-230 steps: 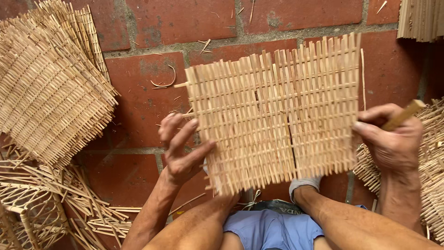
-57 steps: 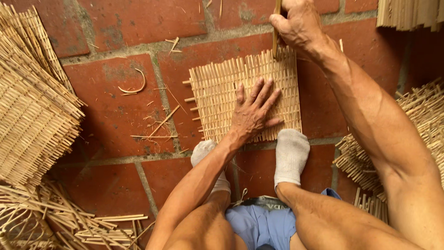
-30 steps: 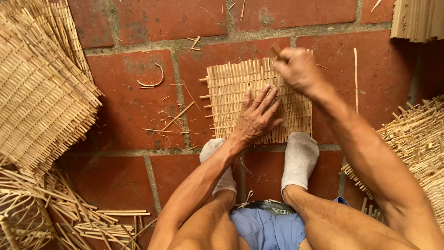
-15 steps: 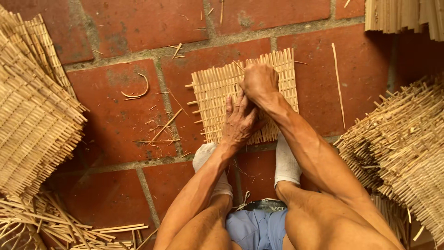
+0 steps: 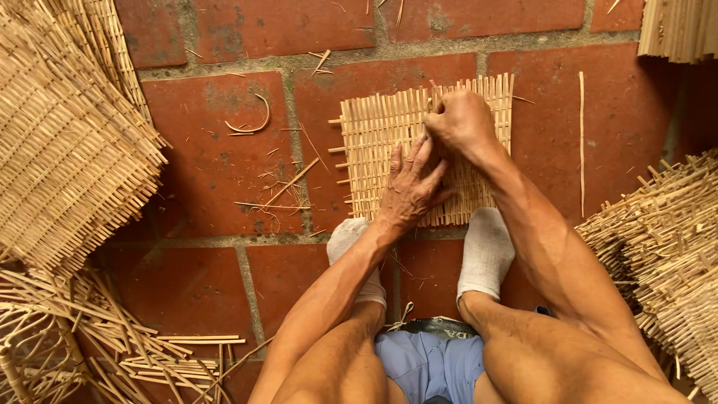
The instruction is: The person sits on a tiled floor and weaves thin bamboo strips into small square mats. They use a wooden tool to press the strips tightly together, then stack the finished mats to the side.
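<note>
The right hand [image 5: 464,120] is fisted, its contents hidden (possibly a tool); the left hand [image 5: 410,183] presses flat, fingers spread, on the woven mat [image 5: 374,142], lying on brick floor [image 5: 209,157], slats running near-to-far.

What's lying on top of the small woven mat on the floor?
Both hands: the left hand pressed flat on the woven mat, the right hand fisted near its top edge. Whatever the fist grips is hidden.

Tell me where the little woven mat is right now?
In the head view the woven mat lies flat on the red brick floor, upper middle, under the left hand and right hand, just beyond the white socks.
</note>
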Demonstrator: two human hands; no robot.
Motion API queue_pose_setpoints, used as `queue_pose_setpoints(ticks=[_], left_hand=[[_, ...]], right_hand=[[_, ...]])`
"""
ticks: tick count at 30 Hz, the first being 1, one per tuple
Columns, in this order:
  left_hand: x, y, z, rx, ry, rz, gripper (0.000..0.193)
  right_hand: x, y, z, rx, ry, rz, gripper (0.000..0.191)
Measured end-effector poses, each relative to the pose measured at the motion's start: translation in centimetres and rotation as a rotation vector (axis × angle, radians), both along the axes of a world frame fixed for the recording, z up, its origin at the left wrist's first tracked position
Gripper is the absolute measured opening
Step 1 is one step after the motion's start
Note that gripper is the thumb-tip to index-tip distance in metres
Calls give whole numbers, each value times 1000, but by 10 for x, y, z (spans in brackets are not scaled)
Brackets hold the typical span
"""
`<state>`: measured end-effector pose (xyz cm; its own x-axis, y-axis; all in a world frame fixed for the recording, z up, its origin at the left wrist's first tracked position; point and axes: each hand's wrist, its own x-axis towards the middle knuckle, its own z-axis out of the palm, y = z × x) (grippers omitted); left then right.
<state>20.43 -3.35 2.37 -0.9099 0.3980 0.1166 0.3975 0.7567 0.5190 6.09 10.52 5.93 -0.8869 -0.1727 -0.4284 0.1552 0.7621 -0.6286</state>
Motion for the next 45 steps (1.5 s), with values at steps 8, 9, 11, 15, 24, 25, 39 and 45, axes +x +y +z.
queue_pose_setpoints(ticks=[8, 9, 11, 15, 24, 25, 39, 45], left_hand=[[-2, 5, -14, -95, 41, 3, 73], [-2, 5, -14, -97, 28, 2, 72], [1, 4, -11, -101, -1, -6, 72], [-1, 0, -8, 32, 6, 20, 61], [-124, -15, 12, 452, -474, 185, 31], [-135, -18, 17, 537, -646, 241, 32], [-47, -38, -24, -1, 114, -93, 37], [-48, -40, -19, 14, 26, -110, 35]], right_hand=[[-21, -6, 15, -216, -239, -348, 13], [-27, -4, 24, -355, -303, -421, 12], [-34, -2, 40, -635, -430, -575, 12], [-29, 5, 57, -798, -250, -511, 26], [103, 66, 58, -503, 89, -276, 43], [118, 71, 56, -472, -23, -268, 35], [182, 46, -9, 293, 150, 350, 44], [190, 42, -18, 324, 157, 334, 32]])
